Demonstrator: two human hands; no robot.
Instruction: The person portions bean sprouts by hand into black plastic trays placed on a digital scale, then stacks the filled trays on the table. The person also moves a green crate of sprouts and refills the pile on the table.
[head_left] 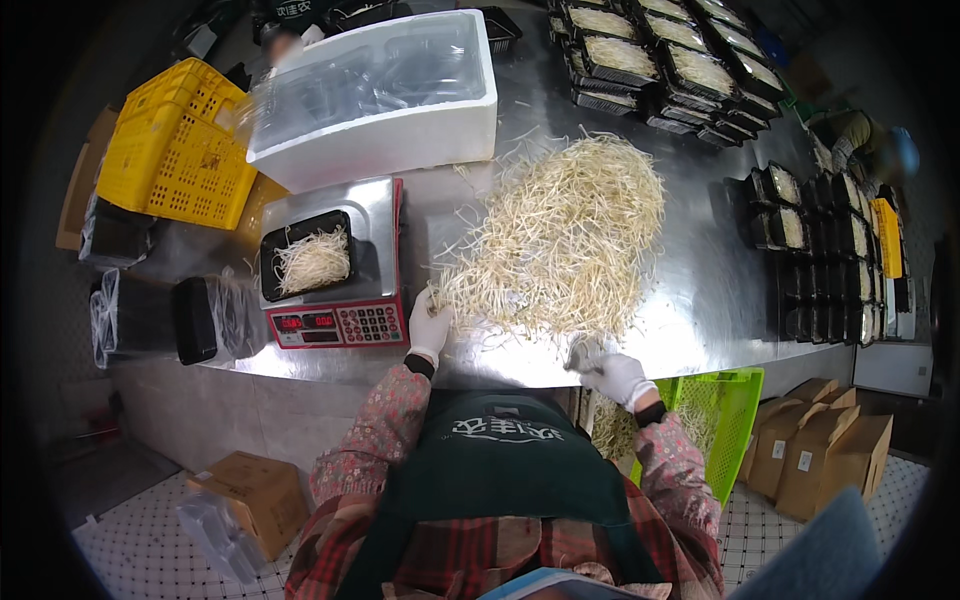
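Note:
A wide heap of bean sprouts (pixel 570 230) is spread on the steel table (pixel 715 330). My left hand (pixel 430 325), in a white glove, is at the heap's near left edge, its fingers drawn together on a few sprouts. Near the table's front edge, my white-gloved right hand (pixel 618 378) is closed around a small greyish thing, too blurred to name. Left of my left hand stands a red and silver digital scale (pixel 390 260). On its plate lies a black tray (pixel 268 262), partly filled with sprouts (pixel 314 262).
A white foam box (pixel 370 145) holding clear plastic stands behind the scale, beside a yellow crate (pixel 180 150). Stacked packed trays (pixel 690 75) fill the far right; more trays (pixel 810 250) stand nearer. Below the edge are a green crate (pixel 735 420) and cardboard boxes (pixel 820 440). Another person (pixel 865 140) works at right.

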